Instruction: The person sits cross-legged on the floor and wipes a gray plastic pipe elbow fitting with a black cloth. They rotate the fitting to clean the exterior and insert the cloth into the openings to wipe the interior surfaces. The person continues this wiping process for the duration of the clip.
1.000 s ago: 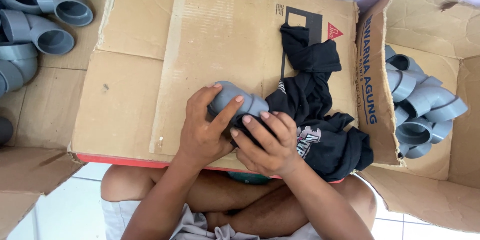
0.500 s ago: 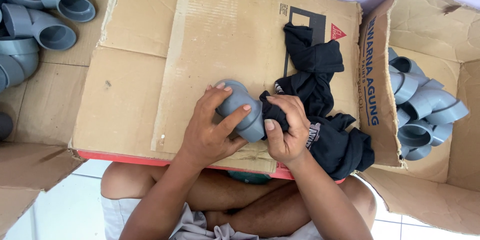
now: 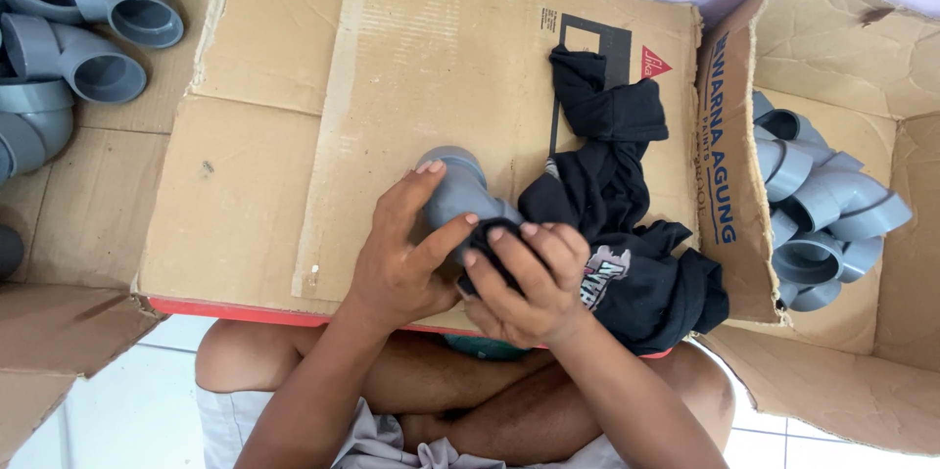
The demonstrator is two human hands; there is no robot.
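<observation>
Head view: a grey pipe elbow [image 3: 458, 197] lies in the person's hands over a flattened cardboard sheet [image 3: 294, 136] that rests across the lap and serves as a work surface. The left hand [image 3: 397, 258] is closed around the elbow, thumb across its near side and fingers curled over the top, so the open socket end points up and away from the palm and the fitting stays steady. The right hand [image 3: 524, 283] is clenched on a bunch of black cloth [image 3: 612, 224] and presses that bunch against the elbow's near end, just beside the left thumb; the grip looks suited to rubbing the fitting, though that is a judgement only. The rest of the cloth trails away from the right hand's knuckles, up and outward across the sheet, loose and crumpled. Both forearms rise from the bottom of the frame and meet over the crossed legs, wrists bent inward toward each other. Well beyond the right hand, an open cardboard box [image 3: 862, 87] holds a heap of grey elbows [image 3: 822, 210]. Well out from the left hand, on another opened carton [image 3: 59, 205], more grey elbows [image 3: 78, 33] lie side by side.
</observation>
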